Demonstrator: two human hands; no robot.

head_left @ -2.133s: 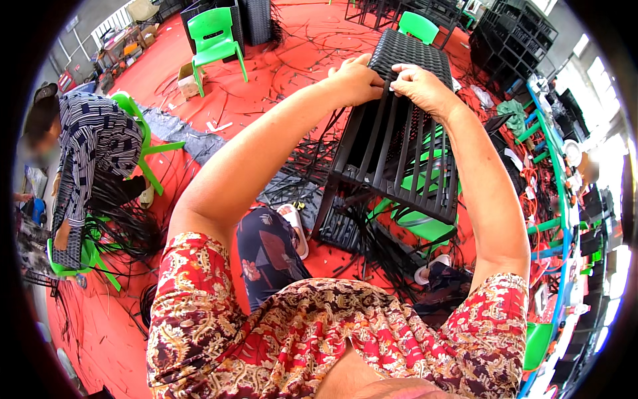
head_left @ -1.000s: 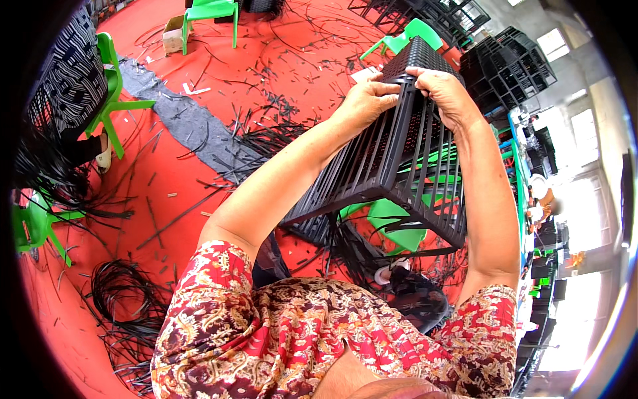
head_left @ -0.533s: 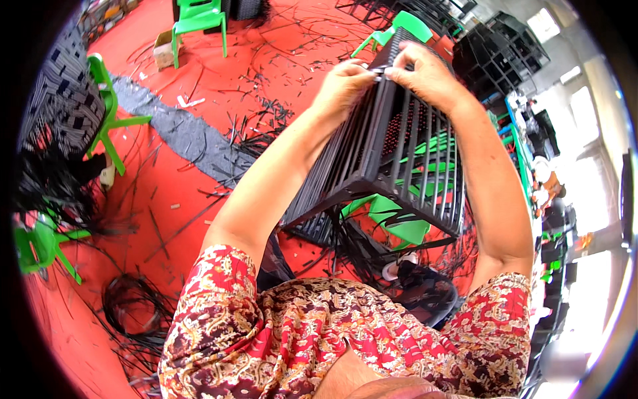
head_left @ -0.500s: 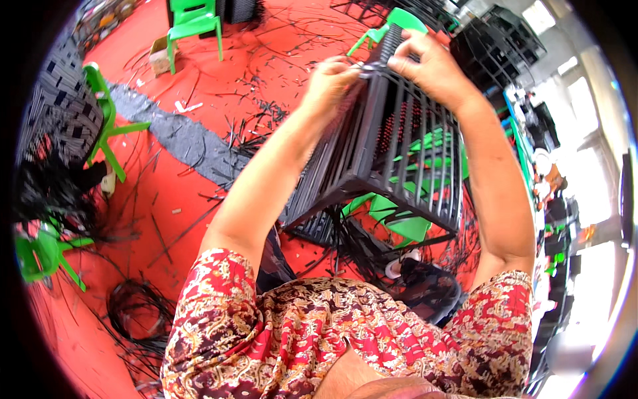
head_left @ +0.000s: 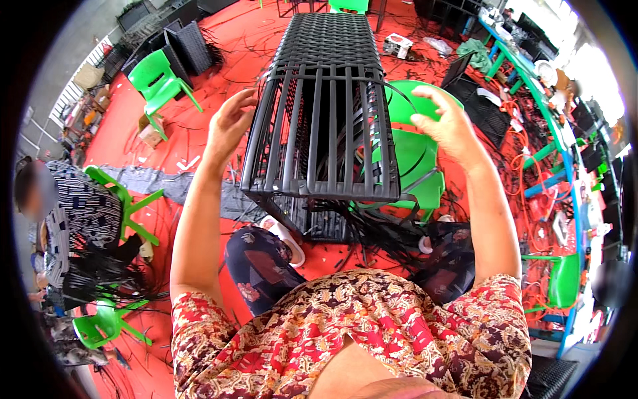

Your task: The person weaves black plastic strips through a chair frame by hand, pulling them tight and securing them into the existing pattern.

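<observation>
Head view, count it off for me: what is in front of the person?

— One black woven frame (head_left: 322,113), standing between the knees, its slatted side toward the camera and its woven face running away from it. Two hands: the left hand (head_left: 229,123) just beside the frame's left upper corner, the right hand (head_left: 448,123) to the right of it, over a green chair (head_left: 412,156).

— Are the hands gripping it?

— No. Both are spread open with fingers loose, and neither touches the frame. Whether the right one pinches a thin strand I cannot tell.

— Chairs?

— Four green ones that I can count for sure: the one behind the frame, one (head_left: 159,83) up left on the red floor (head_left: 219,60), and two at the left, one (head_left: 119,199) beside a seated person (head_left: 73,219) in a striped top and one (head_left: 100,326) below it. Green shows at the top rim and far right too, but too little to name.

— Anything else?

— Loose black strands (head_left: 372,233) spill from under the frame. More black frames (head_left: 186,40) are stacked at the top left.

— And against half a second ago?

— Then both hands were clamped together on the frame's far top edge, and the frame leaned toward the person. Now the hands have let go and parted to either side, and the frame's woven face lies flatter.
</observation>
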